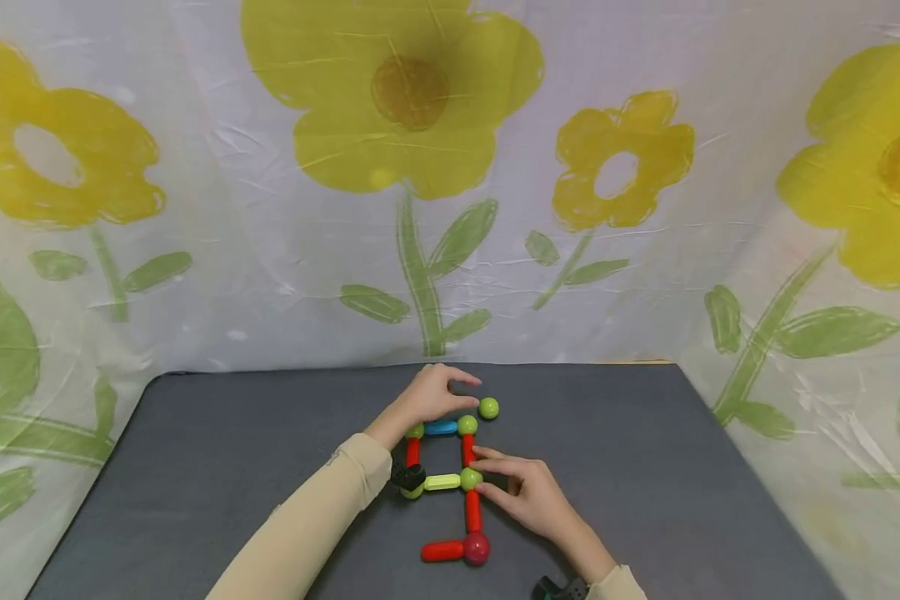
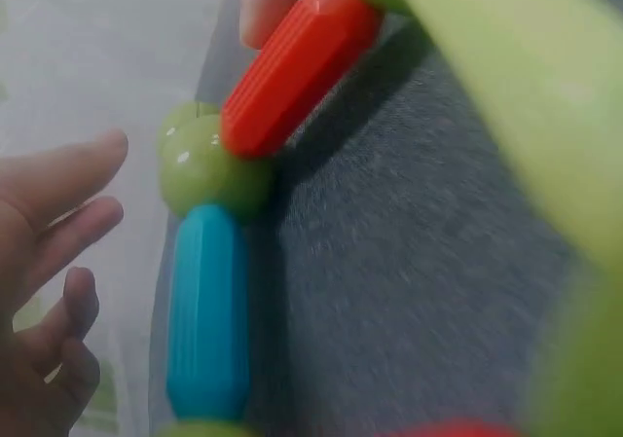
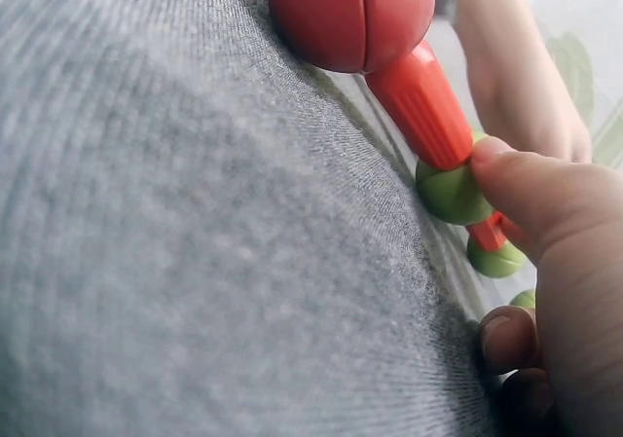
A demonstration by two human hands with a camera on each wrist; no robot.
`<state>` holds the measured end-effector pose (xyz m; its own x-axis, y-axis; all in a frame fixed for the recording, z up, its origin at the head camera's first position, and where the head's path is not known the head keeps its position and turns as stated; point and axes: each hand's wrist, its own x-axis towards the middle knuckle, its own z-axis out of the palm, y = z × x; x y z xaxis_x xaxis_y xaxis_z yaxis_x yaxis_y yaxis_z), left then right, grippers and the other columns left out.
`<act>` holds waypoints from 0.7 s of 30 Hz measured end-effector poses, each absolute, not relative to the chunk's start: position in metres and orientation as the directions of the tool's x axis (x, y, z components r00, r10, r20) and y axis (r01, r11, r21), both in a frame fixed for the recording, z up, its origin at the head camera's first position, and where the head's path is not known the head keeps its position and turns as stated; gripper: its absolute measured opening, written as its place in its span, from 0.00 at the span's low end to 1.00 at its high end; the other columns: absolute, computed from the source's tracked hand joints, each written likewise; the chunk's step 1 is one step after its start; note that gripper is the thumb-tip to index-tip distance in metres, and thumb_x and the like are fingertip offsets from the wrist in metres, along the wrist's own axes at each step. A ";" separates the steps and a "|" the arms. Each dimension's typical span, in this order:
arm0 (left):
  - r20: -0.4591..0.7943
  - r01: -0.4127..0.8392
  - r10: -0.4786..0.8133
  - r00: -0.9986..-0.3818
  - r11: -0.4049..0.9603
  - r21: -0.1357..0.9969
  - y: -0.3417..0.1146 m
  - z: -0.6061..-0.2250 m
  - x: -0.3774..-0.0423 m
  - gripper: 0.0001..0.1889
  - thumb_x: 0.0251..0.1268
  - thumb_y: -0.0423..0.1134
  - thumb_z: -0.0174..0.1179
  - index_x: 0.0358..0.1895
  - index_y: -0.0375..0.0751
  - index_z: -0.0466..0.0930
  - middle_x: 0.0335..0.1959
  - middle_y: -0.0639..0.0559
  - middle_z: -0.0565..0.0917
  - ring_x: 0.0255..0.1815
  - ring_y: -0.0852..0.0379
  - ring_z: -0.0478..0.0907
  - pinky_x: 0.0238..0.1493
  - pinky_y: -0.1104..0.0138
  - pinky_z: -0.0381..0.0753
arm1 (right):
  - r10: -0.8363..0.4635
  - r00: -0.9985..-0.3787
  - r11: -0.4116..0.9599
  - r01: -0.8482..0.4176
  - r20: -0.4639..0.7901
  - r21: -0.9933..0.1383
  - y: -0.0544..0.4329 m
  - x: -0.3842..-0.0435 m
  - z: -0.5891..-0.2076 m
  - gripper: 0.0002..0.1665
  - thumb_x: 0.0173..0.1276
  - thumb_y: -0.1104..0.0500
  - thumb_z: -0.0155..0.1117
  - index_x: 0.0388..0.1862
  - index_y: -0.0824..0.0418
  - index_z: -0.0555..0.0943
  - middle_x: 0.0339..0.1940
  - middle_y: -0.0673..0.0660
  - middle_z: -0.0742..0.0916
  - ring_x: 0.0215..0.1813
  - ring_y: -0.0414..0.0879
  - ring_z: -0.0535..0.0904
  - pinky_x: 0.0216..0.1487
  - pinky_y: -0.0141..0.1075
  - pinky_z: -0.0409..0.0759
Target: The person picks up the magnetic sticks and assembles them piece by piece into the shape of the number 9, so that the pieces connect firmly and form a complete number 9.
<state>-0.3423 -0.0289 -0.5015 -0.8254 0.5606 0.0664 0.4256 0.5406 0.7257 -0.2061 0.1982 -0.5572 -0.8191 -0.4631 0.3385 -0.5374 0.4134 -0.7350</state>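
A flat frame of ball-and-rod pieces lies on the dark table. Its square has green balls at the corners, a blue rod (image 1: pixel 441 427) at the far side, a yellow-green rod (image 1: pixel 442 482) at the near side and red rods along both sides. My right hand (image 1: pixel 528 500) pinches the near-right green ball (image 1: pixel 469 479) between thumb and fingers. Beyond the frame lies a loose green ball (image 1: pixel 489 408). My left hand (image 1: pixel 429 395) hovers just left of it, thumb and index finger spread apart with nothing between them; the left wrist view shows those fingers beside the blue rod (image 2: pixel 207 310).
Towards me, a red rod (image 1: pixel 473 511) runs from the held ball to a larger red ball (image 1: pixel 477 548). Another red rod (image 1: pixel 442 552) points left from that ball. A flower-printed cloth (image 1: pixel 270 275) hangs behind the table (image 1: pixel 217 467).
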 end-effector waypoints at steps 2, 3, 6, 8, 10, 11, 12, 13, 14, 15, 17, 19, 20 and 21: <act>0.049 0.434 0.579 -0.814 0.550 0.714 -0.021 -0.502 -0.347 0.21 0.71 0.46 0.72 0.63 0.45 0.88 0.43 0.48 0.92 0.27 0.57 0.79 0.34 0.63 0.80 | -0.463 -0.817 0.411 -0.541 0.343 -0.734 0.198 -0.206 -0.558 0.18 0.74 0.53 0.73 0.61 0.52 0.90 0.68 0.56 0.86 0.15 0.27 0.63 0.20 0.27 0.71; 0.040 0.440 0.588 -0.808 0.557 0.704 -0.017 -0.503 -0.348 0.21 0.70 0.48 0.73 0.63 0.46 0.88 0.50 0.50 0.92 0.35 0.55 0.84 0.41 0.61 0.83 | -0.462 -0.818 0.410 -0.539 0.342 -0.736 0.198 -0.206 -0.558 0.18 0.74 0.53 0.73 0.61 0.52 0.90 0.68 0.56 0.86 0.15 0.27 0.63 0.20 0.27 0.71; 0.000 0.447 0.612 -0.791 0.578 0.683 -0.009 -0.505 -0.350 0.22 0.69 0.49 0.74 0.63 0.47 0.89 0.61 0.51 0.89 0.53 0.50 0.86 0.56 0.56 0.85 | -0.460 -0.822 0.409 -0.531 0.334 -0.742 0.199 -0.206 -0.558 0.18 0.74 0.53 0.73 0.61 0.52 0.90 0.68 0.56 0.86 0.15 0.27 0.63 0.20 0.27 0.71; -0.025 0.447 0.621 -0.783 0.591 0.671 -0.006 -0.505 -0.351 0.22 0.68 0.49 0.74 0.63 0.48 0.89 0.63 0.49 0.87 0.53 0.49 0.86 0.58 0.56 0.84 | -0.460 -0.824 0.408 -0.527 0.331 -0.745 0.199 -0.206 -0.557 0.18 0.74 0.52 0.73 0.61 0.52 0.90 0.68 0.56 0.86 0.15 0.27 0.63 0.20 0.27 0.71; -0.041 0.442 0.623 -0.781 0.598 0.669 -0.004 -0.506 -0.350 0.22 0.68 0.48 0.75 0.63 0.49 0.89 0.64 0.48 0.87 0.44 0.50 0.86 0.53 0.59 0.83 | -0.460 -0.824 0.409 -0.526 0.330 -0.746 0.198 -0.207 -0.556 0.18 0.74 0.52 0.73 0.61 0.52 0.90 0.68 0.56 0.86 0.15 0.27 0.63 0.20 0.27 0.71; -0.046 0.440 0.623 -0.781 0.601 0.667 -0.003 -0.506 -0.350 0.22 0.68 0.48 0.75 0.63 0.49 0.89 0.64 0.48 0.87 0.38 0.52 0.85 0.50 0.61 0.81 | -0.460 -0.824 0.409 -0.528 0.331 -0.744 0.198 -0.207 -0.556 0.18 0.74 0.52 0.74 0.61 0.52 0.90 0.68 0.56 0.86 0.15 0.27 0.63 0.20 0.27 0.71; -0.050 0.434 0.621 -0.782 0.601 0.671 -0.002 -0.506 -0.350 0.22 0.67 0.48 0.75 0.63 0.49 0.89 0.64 0.47 0.87 0.33 0.54 0.83 0.47 0.63 0.79 | -0.460 -0.823 0.410 -0.529 0.332 -0.744 0.198 -0.207 -0.556 0.18 0.74 0.52 0.74 0.61 0.52 0.90 0.68 0.56 0.86 0.15 0.27 0.63 0.20 0.27 0.71; -0.053 0.431 0.621 -0.782 0.600 0.674 -0.001 -0.507 -0.350 0.22 0.67 0.47 0.75 0.63 0.49 0.89 0.64 0.47 0.87 0.26 0.56 0.79 0.44 0.64 0.77 | -0.460 -0.823 0.410 -0.531 0.334 -0.742 0.198 -0.207 -0.557 0.18 0.74 0.52 0.74 0.61 0.53 0.90 0.68 0.56 0.86 0.15 0.27 0.63 0.20 0.27 0.71; -0.053 0.429 0.621 -0.782 0.597 0.677 -0.001 -0.507 -0.350 0.22 0.67 0.47 0.75 0.63 0.49 0.89 0.64 0.47 0.87 0.21 0.58 0.74 0.42 0.65 0.75 | -0.460 -0.822 0.412 -0.532 0.335 -0.740 0.198 -0.207 -0.557 0.18 0.74 0.53 0.74 0.61 0.52 0.90 0.68 0.56 0.86 0.15 0.27 0.63 0.19 0.28 0.71; -0.054 0.427 0.621 -0.782 0.597 0.679 -0.001 -0.507 -0.351 0.22 0.67 0.47 0.75 0.63 0.49 0.89 0.64 0.47 0.87 0.19 0.61 0.70 0.40 0.67 0.74 | -0.460 -0.822 0.411 -0.533 0.337 -0.739 0.198 -0.207 -0.557 0.18 0.74 0.53 0.74 0.61 0.53 0.90 0.68 0.56 0.86 0.15 0.26 0.63 0.19 0.28 0.72; -0.056 0.423 0.619 -0.783 0.597 0.681 -0.001 -0.508 -0.351 0.22 0.67 0.46 0.75 0.63 0.49 0.89 0.64 0.47 0.87 0.16 0.62 0.63 0.38 0.67 0.73 | -0.459 -0.822 0.413 -0.534 0.337 -0.738 0.198 -0.207 -0.558 0.18 0.74 0.53 0.74 0.61 0.52 0.90 0.68 0.55 0.86 0.15 0.26 0.63 0.19 0.28 0.72; -0.049 0.426 0.612 -0.789 0.603 0.675 0.000 -0.509 -0.351 0.21 0.67 0.47 0.76 0.62 0.49 0.89 0.63 0.47 0.87 0.18 0.62 0.68 0.38 0.68 0.75 | -0.458 -0.821 0.413 -0.536 0.340 -0.736 0.198 -0.206 -0.558 0.18 0.74 0.53 0.74 0.61 0.52 0.90 0.68 0.55 0.86 0.15 0.26 0.63 0.19 0.27 0.72; -0.045 0.426 0.607 -0.793 0.606 0.672 -0.001 -0.510 -0.350 0.21 0.67 0.47 0.76 0.61 0.50 0.90 0.62 0.48 0.87 0.22 0.61 0.74 0.40 0.67 0.77 | -0.458 -0.821 0.414 -0.536 0.341 -0.736 0.198 -0.206 -0.558 0.18 0.74 0.53 0.74 0.61 0.52 0.90 0.68 0.55 0.86 0.15 0.26 0.63 0.19 0.27 0.72; -0.041 0.425 0.602 -0.797 0.609 0.669 -0.001 -0.510 -0.350 0.21 0.67 0.47 0.76 0.61 0.50 0.90 0.62 0.48 0.88 0.29 0.60 0.81 0.43 0.66 0.80 | -0.457 -0.820 0.412 -0.538 0.344 -0.735 0.198 -0.206 -0.558 0.18 0.74 0.53 0.74 0.60 0.52 0.90 0.68 0.55 0.86 0.15 0.26 0.63 0.19 0.27 0.71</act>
